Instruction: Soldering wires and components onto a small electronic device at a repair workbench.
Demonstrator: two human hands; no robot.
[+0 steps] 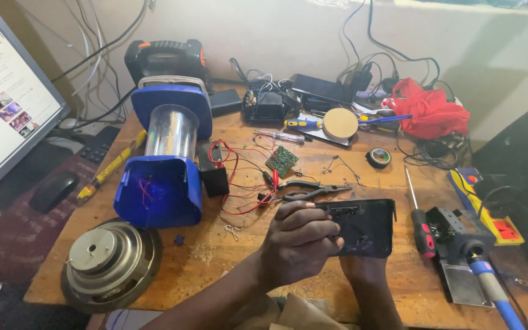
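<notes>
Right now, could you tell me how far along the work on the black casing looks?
Done: the blue lantern lies opened, its red wires and green circuit board out on the table. In hand: the right hand holds the black casing from below while the left hand works on its face. Left: everything remains unassembled; pliers and screwdriver lie unused.

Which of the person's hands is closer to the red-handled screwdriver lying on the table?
Right. The right hand, under the black casing, lies just left of the red-handled screwdriver; the left hand is farther left, across the casing.
</notes>
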